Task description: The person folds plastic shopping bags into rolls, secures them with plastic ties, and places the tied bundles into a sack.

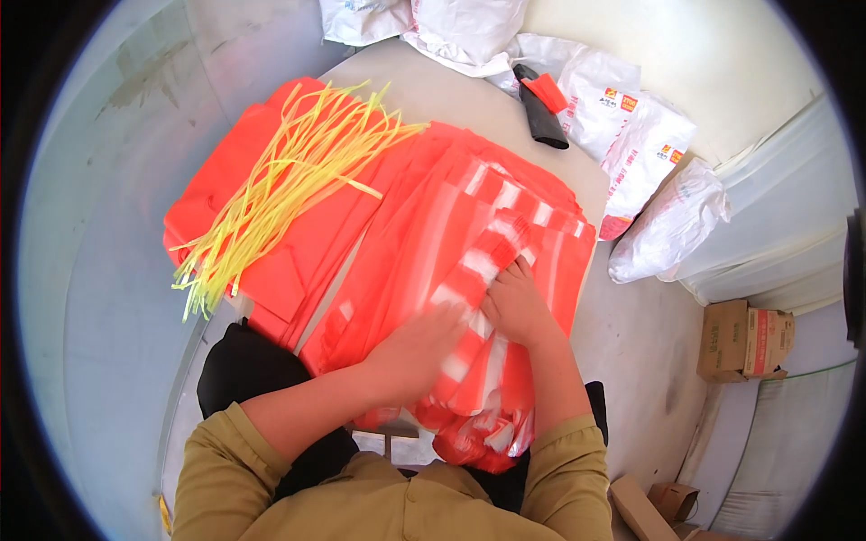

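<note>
A stack of red plastic bags (406, 243) with white stripes covers the right part of the table before me. On top of it runs a narrow folded striped bag (479, 261), slanting from upper right to lower left. My right hand (518, 305) is closed on the right edge of this folded bag, fingers curled into the plastic. Against its left side lies my left hand (422, 350); motion smears its fingers, so their grip cannot be made out. Crumpled striped plastic (487, 440) hangs over the near table edge between my forearms.
Yellow flat strips (289, 194) lie in a loose bundle across a plain red stack (203, 212) at left. A black roll with a red piece (541, 113) sits at the table's far edge. White sacks (645, 153) stand beyond. Cardboard boxes (726, 341) are at the right.
</note>
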Available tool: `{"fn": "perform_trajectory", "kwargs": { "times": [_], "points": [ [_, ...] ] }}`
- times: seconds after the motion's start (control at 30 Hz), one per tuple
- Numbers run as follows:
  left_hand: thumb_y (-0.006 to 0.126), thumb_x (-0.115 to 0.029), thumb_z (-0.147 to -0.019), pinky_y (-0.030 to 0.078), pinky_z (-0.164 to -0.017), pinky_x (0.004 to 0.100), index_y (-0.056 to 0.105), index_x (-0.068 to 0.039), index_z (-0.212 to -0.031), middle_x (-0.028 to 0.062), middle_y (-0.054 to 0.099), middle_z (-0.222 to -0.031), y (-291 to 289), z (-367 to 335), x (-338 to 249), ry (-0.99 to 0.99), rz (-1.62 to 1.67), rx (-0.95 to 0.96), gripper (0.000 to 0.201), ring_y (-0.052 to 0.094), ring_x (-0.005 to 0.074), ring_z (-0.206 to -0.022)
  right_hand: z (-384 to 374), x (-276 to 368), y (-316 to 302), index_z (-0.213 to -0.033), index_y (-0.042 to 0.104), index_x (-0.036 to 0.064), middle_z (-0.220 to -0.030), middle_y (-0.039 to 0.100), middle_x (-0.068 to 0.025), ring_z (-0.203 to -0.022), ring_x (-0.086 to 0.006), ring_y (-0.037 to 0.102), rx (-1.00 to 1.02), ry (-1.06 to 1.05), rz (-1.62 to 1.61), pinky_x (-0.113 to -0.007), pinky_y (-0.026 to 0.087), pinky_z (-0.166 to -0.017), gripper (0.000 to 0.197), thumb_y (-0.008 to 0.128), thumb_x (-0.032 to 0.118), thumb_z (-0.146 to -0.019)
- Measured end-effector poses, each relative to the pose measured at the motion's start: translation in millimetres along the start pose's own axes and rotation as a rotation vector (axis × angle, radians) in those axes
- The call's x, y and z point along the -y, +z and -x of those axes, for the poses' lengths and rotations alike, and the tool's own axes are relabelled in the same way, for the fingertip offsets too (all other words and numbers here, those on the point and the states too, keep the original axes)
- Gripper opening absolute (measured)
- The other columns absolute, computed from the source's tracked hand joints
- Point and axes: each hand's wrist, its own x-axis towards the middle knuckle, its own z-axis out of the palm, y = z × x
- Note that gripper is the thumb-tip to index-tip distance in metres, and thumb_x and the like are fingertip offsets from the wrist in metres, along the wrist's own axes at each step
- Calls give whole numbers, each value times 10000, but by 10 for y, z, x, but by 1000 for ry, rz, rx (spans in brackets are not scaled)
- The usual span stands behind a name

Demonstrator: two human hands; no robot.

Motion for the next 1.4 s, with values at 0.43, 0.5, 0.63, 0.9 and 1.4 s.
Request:
{"fn": "perform_trajectory", "kwargs": {
  "times": [0.43, 0.5, 0.63, 0.9, 1.4],
  "points": [
    [576, -112, -866, 270, -1199, 547, 367, 38, -1516, 240, 276, -1635, 41, 9, -22, 6, -72, 24, 699, 262, 399, -1525, -305, -546, 160, -1402, 547, 32, -1479, 512, -182, -1423, -343, 418, -597, 273, -608, -475, 295, -1203, 406, 490, 124, -1011],
    [577, -117, -870, 271, -1200, 546, 368, 36, -1516, 240, 277, -1634, 46, 9, -31, -4, -61, 21, 695, 263, 399, -1525, -239, -590, 246, -1421, 529, 28, -1507, 486, -185, -1449, -349, 390, -698, 351, -778, -475, 291, -1208, 413, 473, 100, -1018],
    [571, -121, -877, 261, -1207, 539, 380, 36, -1509, 238, 303, -1620, 105, 37, 16, -7, -70, -18, 679, 268, 398, -1522, 1, -115, 130, -1461, 497, 18, -1572, 420, -184, -1500, -383, 318, -738, 279, -421, -499, 254, -1226, 472, 515, 144, -1007],
    [561, -125, -893, 265, -1202, 534, 410, 20, -1500, 220, 335, -1610, 12, -14, -55, -4, -62, 45, 643, 275, 385, -1522, 110, 218, 123, -1466, 521, 89, -1611, 371, -131, -1523, -371, 259, -226, -25, -158, -574, 200, -1225, 584, 629, 237, -912],
    [595, -438, -972, 187, -1240, 521, 333, -70, -1577, 193, 219, -1672, -105, 131, -53, 118, -126, 251, 755, 183, 354, -1559, -200, -81, 163, -1560, 417, 165, -1691, 219, -101, -1573, -327, 115, -107, 183, -143, -562, 51, -1254, 585, 495, 378, -1021]
  ]
}}
